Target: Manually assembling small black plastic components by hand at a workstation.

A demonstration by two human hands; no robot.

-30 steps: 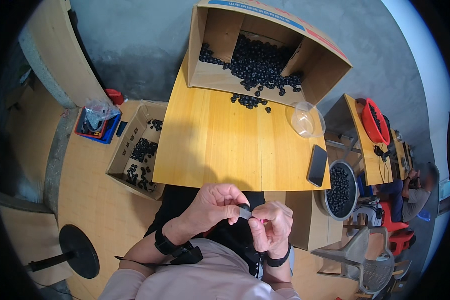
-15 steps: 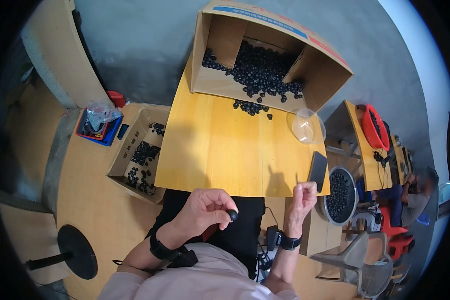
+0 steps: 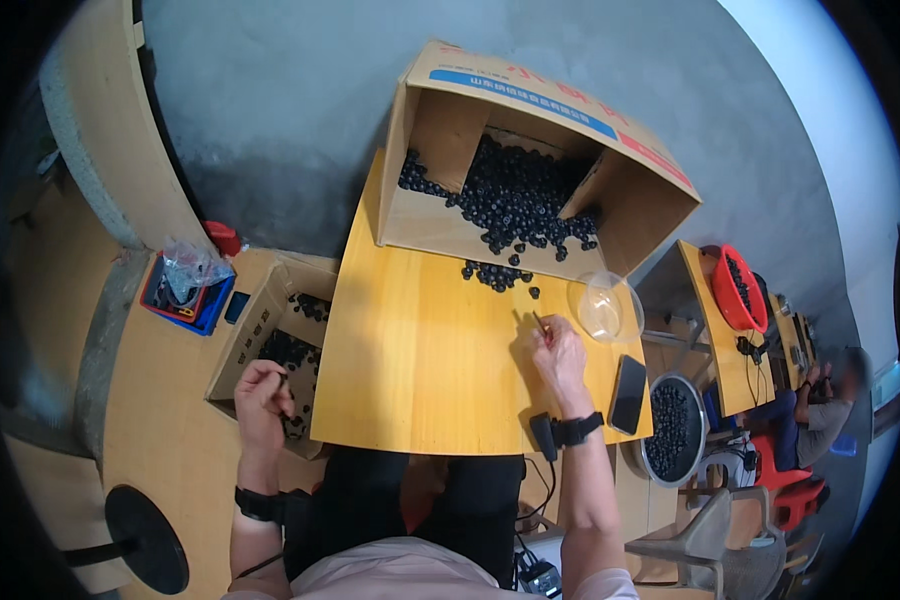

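Note:
My left hand [image 3: 262, 402] is over the near part of a low cardboard box [image 3: 242, 350] left of the table, fingers curled. A dark spot shows at its fingertips; I cannot tell whether it is a held piece or the pieces behind. My right hand [image 3: 560, 358], above the yellow table, is closed on a thin pointed tool [image 3: 539, 321], mostly hidden in the fingers. Beyond it, small round black knob-like pieces [image 3: 495, 275] lie in front of a big cardboard box [image 3: 435, 232] on its side, which holds many more. The low box holds similar pieces.
On the table's right are a clear plastic tub [image 3: 602, 308] and a phone [image 3: 627, 395]. A metal bowl of black pieces [image 3: 675, 425] stands beside it, and a red basin [image 3: 738, 290] farther off. A blue tray [image 3: 210, 312] is at left; a seated person [image 3: 820, 415] far right.
My left hand has moved left from in front of my body, where it held a black knob, to the low box. My right hand has gone forward over the table towards the loose pieces.

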